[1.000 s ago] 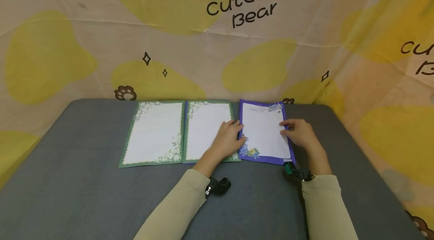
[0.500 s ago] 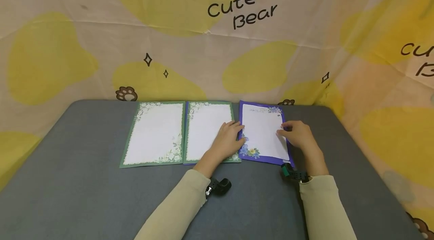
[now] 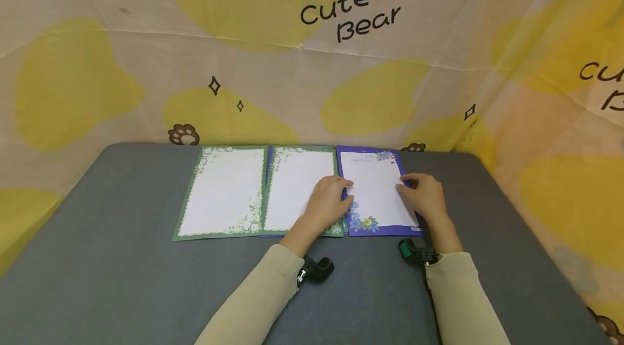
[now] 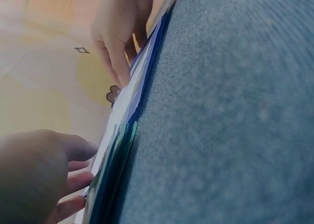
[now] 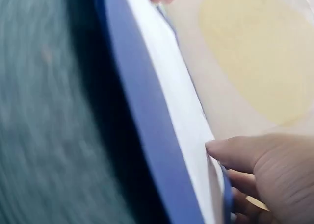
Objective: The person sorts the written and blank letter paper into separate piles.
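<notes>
In the head view, a purple-bordered sheet of floral stationery paper (image 3: pixel 372 193) lies at the right of a row. My right hand (image 3: pixel 424 196) pinches its right edge, thumb on top and fingers at the underside in the right wrist view. My left hand (image 3: pixel 326 199) rests on the middle green-bordered sheet (image 3: pixel 287 188), its fingertips touching the purple sheet's left edge. Another green-bordered sheet (image 3: pixel 221 193) lies at the left. In the left wrist view, the left fingers (image 4: pixel 78 182) lie relaxed along the paper edges.
A grey cloth-covered table (image 3: pixel 122 280) bears the sheets near its back edge. Behind it hangs a yellow-patterned backdrop cloth (image 3: pixel 263 14). A thin strip of purple shows between the two green-bordered sheets.
The purple-bordered sheet has shifted left and closed the gap to the middle sheet. My right hand has moved left along with it; the left hand has stayed nearly in place.
</notes>
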A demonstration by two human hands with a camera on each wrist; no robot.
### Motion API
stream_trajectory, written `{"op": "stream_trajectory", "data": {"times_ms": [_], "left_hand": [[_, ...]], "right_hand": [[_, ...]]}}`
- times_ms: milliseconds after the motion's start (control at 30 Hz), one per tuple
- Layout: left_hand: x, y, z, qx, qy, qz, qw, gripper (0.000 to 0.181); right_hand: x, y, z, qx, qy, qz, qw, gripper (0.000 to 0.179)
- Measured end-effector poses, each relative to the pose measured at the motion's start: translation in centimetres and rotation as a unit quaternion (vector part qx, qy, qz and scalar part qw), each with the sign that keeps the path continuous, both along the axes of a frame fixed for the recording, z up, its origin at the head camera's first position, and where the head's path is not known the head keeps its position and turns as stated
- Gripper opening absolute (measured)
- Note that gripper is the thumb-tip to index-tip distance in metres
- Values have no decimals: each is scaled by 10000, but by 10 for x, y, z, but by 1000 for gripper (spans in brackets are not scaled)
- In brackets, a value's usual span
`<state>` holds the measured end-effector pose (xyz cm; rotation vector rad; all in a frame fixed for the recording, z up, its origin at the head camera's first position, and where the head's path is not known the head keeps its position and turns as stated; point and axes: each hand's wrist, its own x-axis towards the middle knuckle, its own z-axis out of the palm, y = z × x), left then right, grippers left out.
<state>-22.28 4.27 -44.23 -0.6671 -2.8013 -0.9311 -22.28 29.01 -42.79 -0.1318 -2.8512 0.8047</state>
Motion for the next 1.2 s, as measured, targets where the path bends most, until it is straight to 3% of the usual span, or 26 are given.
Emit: {"op": "stream_trajectory", "data": {"times_ms": [300,467,633,800,1033,1200], "left_hand": [[-2,-4,-4,136,-125,-52,9998,33],[-7,-12,2,638,-348,9,9974,36],[-11,-35,19,1082,-624,240,9919,38],[-13,-61,31,925,-694,340,9927,40],[-10,-101,37,720,-707,328,9944,41],[-6,-128,33,872,-692,405,9930,43]], "right_hand": [[-2,-1,-18,-324,372,-510,9975,33],[-4,0,-27,-329,614,-560,9960,30],[-5,1,-28,-287,767,-580,9950,29],[-4,5,-25,-262,620,-716,9952,30],[-5,5,-24,-247,556,-687,9958,31],[-5,3,-24,-280,633,-693,9952,30]]}}
